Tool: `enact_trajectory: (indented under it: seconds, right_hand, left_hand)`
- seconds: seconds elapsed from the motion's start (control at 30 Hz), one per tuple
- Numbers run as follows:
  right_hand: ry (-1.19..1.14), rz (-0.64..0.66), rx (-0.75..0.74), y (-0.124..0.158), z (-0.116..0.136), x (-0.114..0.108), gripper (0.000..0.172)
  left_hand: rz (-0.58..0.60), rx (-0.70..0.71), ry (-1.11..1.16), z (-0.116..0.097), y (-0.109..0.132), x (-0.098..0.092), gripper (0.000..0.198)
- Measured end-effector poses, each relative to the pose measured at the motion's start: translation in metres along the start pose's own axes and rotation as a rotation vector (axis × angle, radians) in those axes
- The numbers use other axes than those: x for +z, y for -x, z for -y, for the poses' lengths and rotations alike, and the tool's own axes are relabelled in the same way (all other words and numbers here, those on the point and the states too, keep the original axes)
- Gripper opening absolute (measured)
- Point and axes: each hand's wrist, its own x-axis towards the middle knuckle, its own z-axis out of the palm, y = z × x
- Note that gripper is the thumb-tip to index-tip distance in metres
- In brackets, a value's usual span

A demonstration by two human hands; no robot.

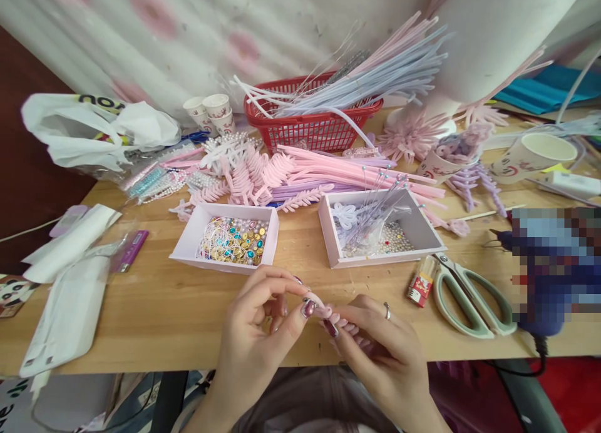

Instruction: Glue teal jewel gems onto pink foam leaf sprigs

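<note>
Above the table's front edge, my left hand (267, 326) and my right hand (385, 345) meet over a pink pipe cleaner (320, 308). My left thumb and index finger pinch one end of it. The right thumb and index grip its looped, leaf-like part, which is partly hidden behind my fingers. Just beyond my hands stands a white box of beads and gems (235, 240) on the left. A second white box (382, 233) on the right contains pearl beads, pale pipe-cleaner pieces and pins.
Green-handled scissors (469, 301) and a small red-labelled box (421, 283) lie right, beside a dark blue glue gun (539, 320), partly pixelated. Behind are a red basket (310, 129) of pipe cleaners, pink bundles (328, 170) and paper cups (533, 157). A white power strip (70, 314) lies left.
</note>
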Motion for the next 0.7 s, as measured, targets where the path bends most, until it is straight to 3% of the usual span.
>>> enact_trajectory:
  seconds: [0.2,0.37,0.57,0.7]
  right_hand:
    - [0.052,-0.016,-0.050,-0.003,0.004,-0.001,0.029]
    - [0.009,-0.028,0.001,-0.004,0.008,0.000,0.027]
    - [-0.398,-0.036,0.394,0.001,0.008,0.005,0.009]
    - [-0.533,-0.090,0.667,0.002,0.015,0.006,0.025]
  left_hand:
    - [-0.010,-0.059,0.056,-0.002,0.000,0.001,0.002]
    - [-0.011,-0.057,0.051,0.000,0.000,0.000,0.002]
    - [-0.003,-0.040,0.032,-0.003,-0.001,0.000,0.006]
    - [-0.016,-0.047,0.022,-0.005,-0.003,0.001,0.005]
